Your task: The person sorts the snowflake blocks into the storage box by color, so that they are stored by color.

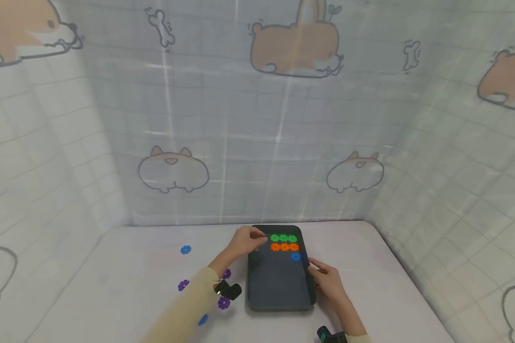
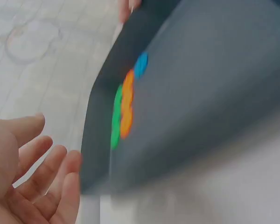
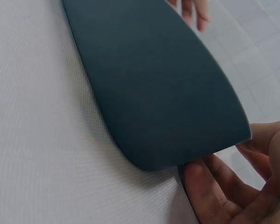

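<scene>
A dark grey tray (image 1: 279, 288) lies on the table. Toward its far right are a row of three green flower-shaped discs (image 1: 283, 238), a row of three orange discs (image 1: 284, 247) and a single blue disc (image 1: 295, 257). My left hand (image 1: 245, 239) hovers at the tray's far left edge. Its fingers are loosely bent with nothing between them in the left wrist view. On the right side, my right hand (image 1: 329, 282) holds the tray's rim, thumb on one side and fingers (image 3: 203, 186) against the other in the right wrist view.
Left of the tray, loose discs lie on the white table: a blue disc (image 1: 186, 249), a purple disc (image 1: 183, 285), another purple disc (image 1: 224, 303) and a blue disc (image 1: 203, 319) near my left sleeve (image 1: 184, 305). A patterned curtain (image 1: 257, 119) stands behind the table.
</scene>
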`<state>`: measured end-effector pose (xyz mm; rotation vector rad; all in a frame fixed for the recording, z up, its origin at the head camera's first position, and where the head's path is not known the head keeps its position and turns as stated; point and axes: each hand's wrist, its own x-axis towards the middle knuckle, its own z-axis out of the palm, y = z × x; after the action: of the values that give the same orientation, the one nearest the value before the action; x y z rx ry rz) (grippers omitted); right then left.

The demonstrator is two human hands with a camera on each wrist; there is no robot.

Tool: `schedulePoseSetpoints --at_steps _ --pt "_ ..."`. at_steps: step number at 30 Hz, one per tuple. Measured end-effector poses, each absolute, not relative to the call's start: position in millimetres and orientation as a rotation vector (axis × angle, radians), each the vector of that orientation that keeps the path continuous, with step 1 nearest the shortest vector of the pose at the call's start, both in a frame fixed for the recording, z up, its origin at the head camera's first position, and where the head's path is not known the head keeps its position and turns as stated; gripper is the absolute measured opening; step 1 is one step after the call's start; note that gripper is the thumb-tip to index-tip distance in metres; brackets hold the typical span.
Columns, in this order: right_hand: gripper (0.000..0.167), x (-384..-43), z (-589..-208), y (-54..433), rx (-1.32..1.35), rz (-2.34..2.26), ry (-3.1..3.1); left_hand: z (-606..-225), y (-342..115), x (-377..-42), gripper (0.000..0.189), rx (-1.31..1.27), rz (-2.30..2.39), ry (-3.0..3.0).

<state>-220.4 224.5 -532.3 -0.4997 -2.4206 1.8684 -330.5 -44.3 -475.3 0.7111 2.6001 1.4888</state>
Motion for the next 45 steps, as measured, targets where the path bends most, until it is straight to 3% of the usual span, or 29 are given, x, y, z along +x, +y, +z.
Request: schedulePoseSetpoints --at_steps 9,19,32,45 --pt "0.042 -221 -531 226 -0.528 1.888 -2.416 -481 -129 -332 0.021 0.49 1.256 2.925" --pt "0.041 -219 -528 223 -0.546 1.858 -2.432 -493 -200 -316 0.021 0.464 1.245 2.953" --pt "0.043 -215 -527 223 -0.503 1.874 -2.437 -517 -243 -306 0.026 0.289 1.259 2.962" --pt "0.043 -215 -529 224 -0.477 1.892 -2.426 -533 -259 -323 0.048 0.026 1.177 2.923"
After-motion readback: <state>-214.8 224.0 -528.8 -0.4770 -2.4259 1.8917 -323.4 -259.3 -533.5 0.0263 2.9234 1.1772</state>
